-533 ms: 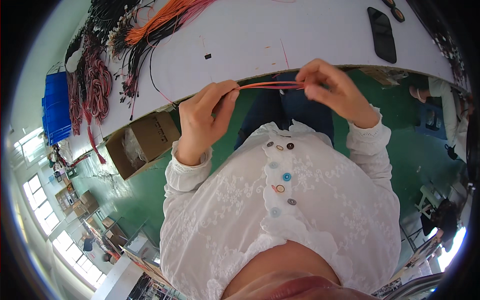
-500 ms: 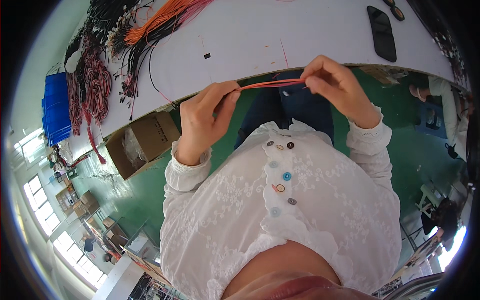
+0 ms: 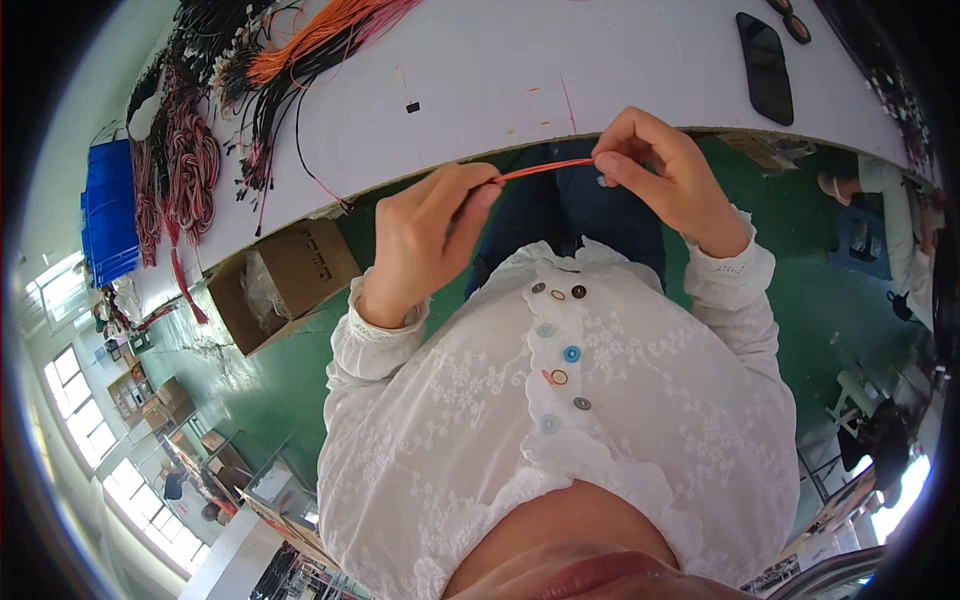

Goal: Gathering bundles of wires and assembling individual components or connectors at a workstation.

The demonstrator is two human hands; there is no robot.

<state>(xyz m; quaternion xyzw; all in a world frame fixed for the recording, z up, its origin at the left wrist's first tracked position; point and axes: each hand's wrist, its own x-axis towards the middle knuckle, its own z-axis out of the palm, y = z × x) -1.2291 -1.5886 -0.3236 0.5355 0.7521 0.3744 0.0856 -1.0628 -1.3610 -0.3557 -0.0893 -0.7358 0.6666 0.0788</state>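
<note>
At white table (image 3: 620,60) edge, left hand (image 3: 430,240) and right hand (image 3: 665,175) fingers pinch red wire (image 3: 545,168) taut between them

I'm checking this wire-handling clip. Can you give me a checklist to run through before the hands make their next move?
1. Left hand pinches one end of the thin orange-red wire: ok.
2. Right hand pinches the other end: ok.
3. Wire stretched fairly straight between the hands: ok.
4. Wire held just off the edge of the white worktable: ok.
5. Wire ends stripped or fitted: cannot tell.
</note>
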